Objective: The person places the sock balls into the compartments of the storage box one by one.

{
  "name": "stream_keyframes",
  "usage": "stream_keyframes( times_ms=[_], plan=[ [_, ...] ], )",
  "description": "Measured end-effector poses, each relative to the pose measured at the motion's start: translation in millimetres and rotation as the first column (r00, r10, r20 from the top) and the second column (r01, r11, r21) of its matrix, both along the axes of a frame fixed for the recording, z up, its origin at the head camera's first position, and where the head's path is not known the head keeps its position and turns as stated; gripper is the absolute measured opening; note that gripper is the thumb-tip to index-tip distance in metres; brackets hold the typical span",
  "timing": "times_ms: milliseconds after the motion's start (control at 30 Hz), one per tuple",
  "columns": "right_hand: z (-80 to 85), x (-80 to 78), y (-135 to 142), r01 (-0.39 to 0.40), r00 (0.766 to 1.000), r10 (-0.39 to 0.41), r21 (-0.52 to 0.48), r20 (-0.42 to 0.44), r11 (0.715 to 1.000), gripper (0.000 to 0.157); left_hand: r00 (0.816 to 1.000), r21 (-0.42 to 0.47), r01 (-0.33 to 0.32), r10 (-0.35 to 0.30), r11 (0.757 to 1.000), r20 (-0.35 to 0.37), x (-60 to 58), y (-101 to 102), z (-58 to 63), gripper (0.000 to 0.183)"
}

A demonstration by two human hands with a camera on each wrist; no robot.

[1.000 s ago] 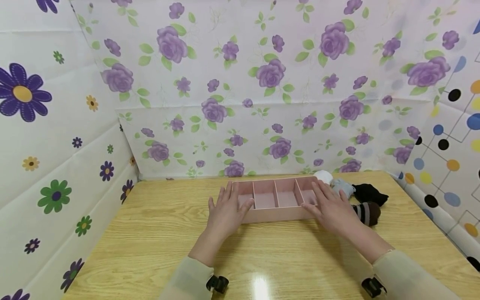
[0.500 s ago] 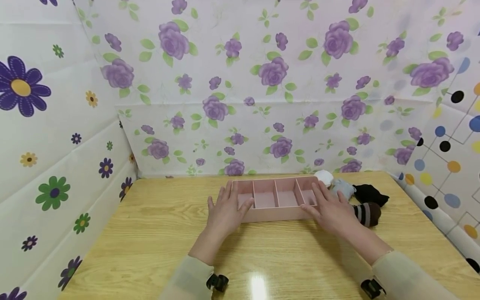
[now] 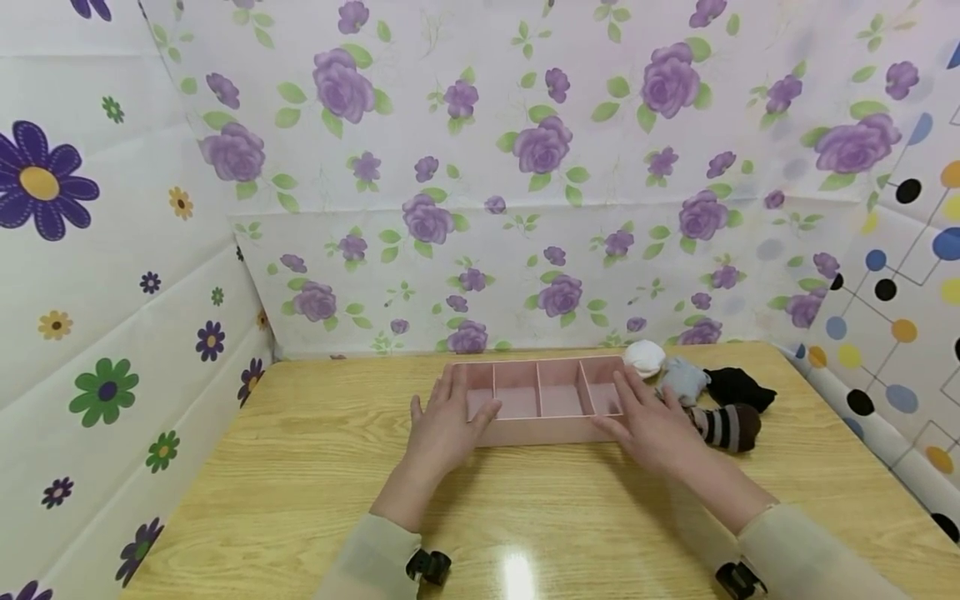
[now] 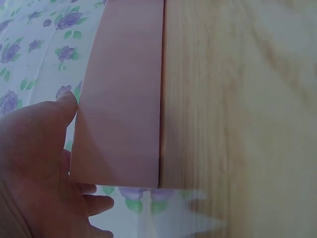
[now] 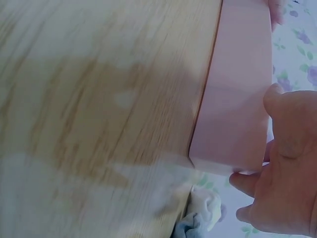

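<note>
A pink box [image 3: 540,431] with a row of open compartments stands near the far side of the wooden table. My left hand [image 3: 441,429] lies at its left end, fingers extended along the end and thumb over the front rim. At the opposite end, my right hand [image 3: 656,425] touches the box with its fingers fairly straight and its thumb on the front rim. In the left wrist view, the thumb meets the edge of the box's front wall [image 4: 119,99] and several fingers reach past the end. No contents show in the compartments.
Right of the box lie bundled cloth pieces like rolled socks: white [image 3: 645,358], grey-blue [image 3: 682,381], black [image 3: 741,389] and a brown-grey striped one [image 3: 731,427]. Flower-printed sheeting [image 3: 420,250] walls the table's back; more sheeting stands at both sides.
In the last half second the box has slid slightly left along the table, both hands moving with it. More of the striped bundle shows beside my right hand. The bundles have stayed put.
</note>
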State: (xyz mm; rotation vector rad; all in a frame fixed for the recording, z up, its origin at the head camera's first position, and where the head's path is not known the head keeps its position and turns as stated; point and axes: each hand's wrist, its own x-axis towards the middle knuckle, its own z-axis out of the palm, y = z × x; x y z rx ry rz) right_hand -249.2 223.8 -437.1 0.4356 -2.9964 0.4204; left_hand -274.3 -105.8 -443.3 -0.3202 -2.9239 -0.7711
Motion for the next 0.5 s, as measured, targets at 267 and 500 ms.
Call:
stream_keyframes(
  times_ms=[267,500],
  plan=[
    [0.6,1.4,-4.5,-0.018,0.999,0.018,0.0,-0.04,1.0,0.088,1.0,0.059,0.008,-0.009,0.998,0.028,-1.4,-6.6,-0.9,0.105],
    [-0.5,1.6,-7.7,-0.033,0.999,0.033,-0.013,-0.036,0.999,0.089,0.999,0.051,-0.012,0.01,0.999,0.047,-2.9,-13.8,-1.5,0.113]
  ],
)
